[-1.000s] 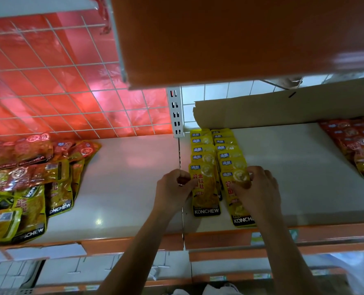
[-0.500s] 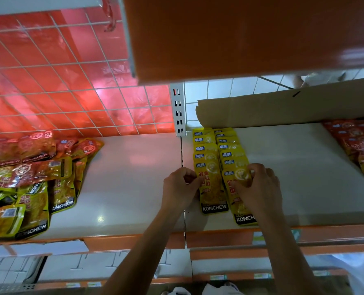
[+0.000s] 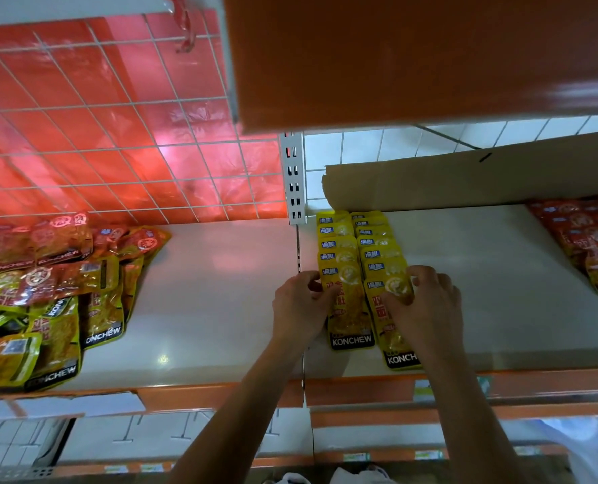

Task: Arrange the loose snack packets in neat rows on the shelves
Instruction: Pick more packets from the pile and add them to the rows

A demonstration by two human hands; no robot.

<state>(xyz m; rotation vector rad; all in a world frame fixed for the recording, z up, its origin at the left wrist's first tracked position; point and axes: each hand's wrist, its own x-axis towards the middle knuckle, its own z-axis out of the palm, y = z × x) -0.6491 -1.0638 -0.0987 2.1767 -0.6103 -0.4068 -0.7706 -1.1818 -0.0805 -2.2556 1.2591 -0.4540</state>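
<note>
Pinching, left hand [image 3: 299,305]: fingers are curling in, and thumb and fingertips are nipping the left edge of the front left packet [image 3: 349,309].
Right hand [image 3: 426,309]: fingers are bending down over the upper part of the front right packet [image 3: 400,359] and grasping it; the hand is hiding much of that packet.
Rows: the left row [image 3: 337,246] and the right row [image 3: 377,244] of yellow packets are lying side by side, touching and overlapping like tiles, running back to the rear of the shelf [image 3: 220,291].
Behind: a sheet of cardboard [image 3: 465,183] is standing along the back, just behind the rows.
Beside: a slotted post [image 3: 295,179] is rising just left of the rows.
Left end: a loose heap [image 3: 56,291] of yellow and red packets is lying jumbled, well apart from the hands.
Right end: red packets [image 3: 583,239] are lying near the edge of view.
Overhead: the orange upper shelf [image 3: 412,54] is blocking the top of the view.
</note>
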